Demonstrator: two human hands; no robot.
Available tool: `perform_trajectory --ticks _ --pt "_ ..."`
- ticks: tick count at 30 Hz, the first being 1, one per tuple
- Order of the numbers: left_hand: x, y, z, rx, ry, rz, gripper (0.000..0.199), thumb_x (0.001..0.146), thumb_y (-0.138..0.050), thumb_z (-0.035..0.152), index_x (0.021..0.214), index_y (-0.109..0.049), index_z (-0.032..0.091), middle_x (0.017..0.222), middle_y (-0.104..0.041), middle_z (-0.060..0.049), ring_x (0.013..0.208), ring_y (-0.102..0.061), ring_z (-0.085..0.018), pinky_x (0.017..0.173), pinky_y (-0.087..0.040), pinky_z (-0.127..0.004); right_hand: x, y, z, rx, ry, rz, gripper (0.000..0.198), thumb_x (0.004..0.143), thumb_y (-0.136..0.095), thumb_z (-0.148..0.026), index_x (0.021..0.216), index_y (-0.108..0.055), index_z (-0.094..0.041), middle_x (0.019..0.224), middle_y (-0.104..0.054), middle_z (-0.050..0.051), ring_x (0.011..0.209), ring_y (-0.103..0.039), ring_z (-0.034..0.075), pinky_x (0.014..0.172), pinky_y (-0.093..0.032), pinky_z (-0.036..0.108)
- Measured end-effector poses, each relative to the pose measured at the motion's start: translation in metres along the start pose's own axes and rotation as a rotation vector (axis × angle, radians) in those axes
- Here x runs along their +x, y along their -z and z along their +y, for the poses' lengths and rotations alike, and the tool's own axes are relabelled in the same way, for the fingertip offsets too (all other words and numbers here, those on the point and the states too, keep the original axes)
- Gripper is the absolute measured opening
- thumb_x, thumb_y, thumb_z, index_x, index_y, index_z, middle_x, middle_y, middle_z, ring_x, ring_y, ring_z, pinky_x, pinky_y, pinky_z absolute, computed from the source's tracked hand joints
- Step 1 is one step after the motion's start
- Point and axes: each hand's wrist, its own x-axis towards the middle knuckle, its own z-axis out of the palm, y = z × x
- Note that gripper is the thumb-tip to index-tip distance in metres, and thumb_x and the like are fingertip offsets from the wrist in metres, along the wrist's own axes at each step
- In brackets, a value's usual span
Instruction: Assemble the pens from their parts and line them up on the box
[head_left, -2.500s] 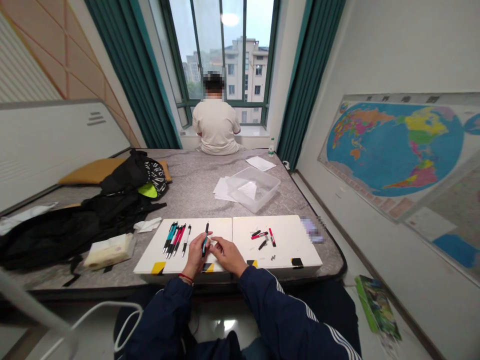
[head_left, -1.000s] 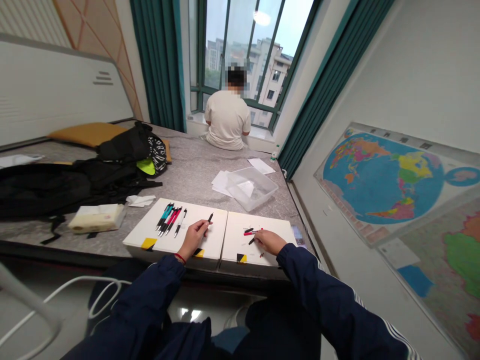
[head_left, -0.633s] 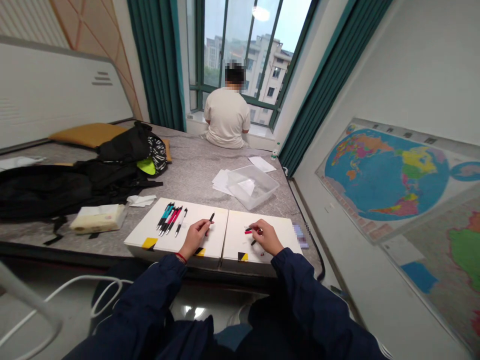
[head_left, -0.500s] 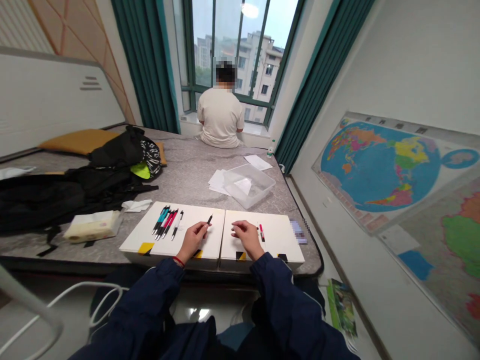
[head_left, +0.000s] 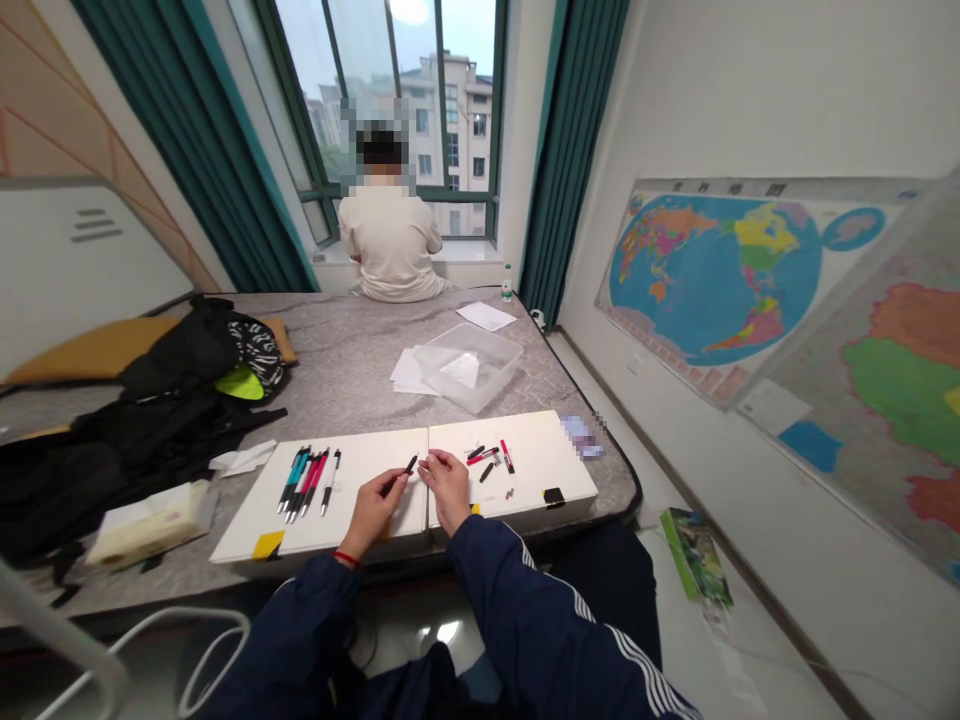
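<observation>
Our left fingers [head_left: 393,484] pinch a pen [head_left: 411,464], but we can't tell what our right fingers [head_left: 441,464] hold or read the map heading [head_left: 735,188].

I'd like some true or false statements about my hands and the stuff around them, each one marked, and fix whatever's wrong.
1. Your left hand holds a dark pen part. True.
2. The coloured pens lie on the left white board. True.
3. The loose red and black pieces lie on the left white board. False: they lie on the right white board.
4. Your right hand is inside the clear tub. False: its fingers are close to the pen part's tip.
5. The clear tub is beyond both boards. True.
6. The world map hangs to your left. False: it hangs to your right.
</observation>
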Motion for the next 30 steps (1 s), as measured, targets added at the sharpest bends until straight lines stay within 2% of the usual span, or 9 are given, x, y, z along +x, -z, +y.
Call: perform_trajectory --ticks 3,7,21,30 --pt "-0.0013 -0.0010 -0.0017 0.070 -0.041 0.002 0.031 0.084 -0.059 0.041 0.099 -0.073 0.017 0.098 -0.074 -0.007 0.089 -0.068 -0.022 0.083 -0.052 -0.032 0.0013 0.0027 0.0009 0.032 0.014 0.001 0.033 0.066 -0.079 -0.034 0.090 -0.066 -0.014 0.085 -0.065 0.006 0.081 -0.066 0.017 0.079 -0.056 0.033" --pt "-0.0026 -0.0014 -0.0008 0.137 -0.098 -0.036 0.031 0.085 -0.060 0.040 0.099 -0.074 0.017 0.094 -0.074 -0.008 0.087 -0.068 -0.021 0.078 -0.052 -0.031 0.0021 0.0040 0.0002 0.047 0.010 -0.010 0.032 0.067 -0.078 -0.033 0.091 -0.068 -0.014 0.083 -0.066 0.004 0.078 -0.064 0.015 0.077 -0.055 0.031" --pt "-0.0032 0.0009 0.0039 0.116 -0.096 -0.063 0.030 0.084 -0.060 0.041 0.094 -0.075 0.016 0.081 -0.073 -0.005 0.069 -0.062 -0.016 0.064 -0.047 -0.025 -0.0003 0.0013 -0.0082 0.089 0.004 0.010 0.029 0.065 -0.080 -0.031 0.087 -0.067 -0.016 0.081 -0.064 0.003 0.078 -0.062 0.015 0.075 -0.055 0.031" --pt "-0.0031 0.0000 0.0023 0.104 -0.070 -0.032 0.032 0.084 -0.060 0.043 0.095 -0.073 0.016 0.092 -0.074 -0.007 0.081 -0.067 -0.020 0.074 -0.052 -0.030 -0.0011 0.0022 -0.0030 -0.031 0.027 -0.054 0.035 0.066 -0.077 -0.035 0.094 -0.068 -0.015 0.086 -0.067 0.004 0.079 -0.064 0.016 0.075 -0.054 0.031"
